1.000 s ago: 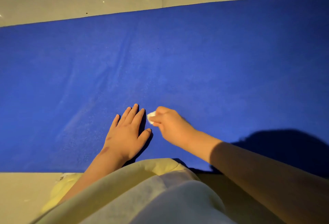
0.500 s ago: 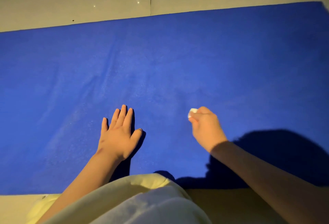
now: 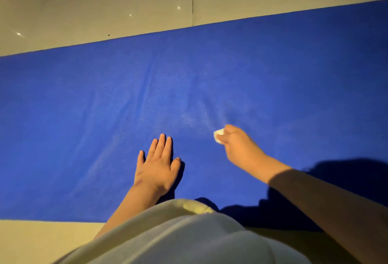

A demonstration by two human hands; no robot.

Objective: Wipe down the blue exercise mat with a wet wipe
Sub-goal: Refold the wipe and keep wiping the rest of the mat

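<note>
The blue exercise mat [image 3: 84, 116] lies flat across the whole view on a pale floor. My left hand [image 3: 157, 167] rests flat on the mat near its front edge, fingers straight and together. To its right, my right hand [image 3: 239, 148] grips a small bunched white wet wipe [image 3: 218, 136] and holds it against the mat. A faint damp sheen shows on the mat just beyond the wipe. My right forearm casts a dark shadow on the mat at the lower right.
Pale tiled floor [image 3: 94, 7] runs beyond the mat's far edge, with a tile seam near the middle. More floor [image 3: 37, 240] shows in front of the mat at the lower left. My light clothing [image 3: 178, 240] fills the bottom centre.
My right hand with the wipe swept from beside the left hand to the right across the mat. The left hand stayed flat on the mat. The view shifted slightly.
</note>
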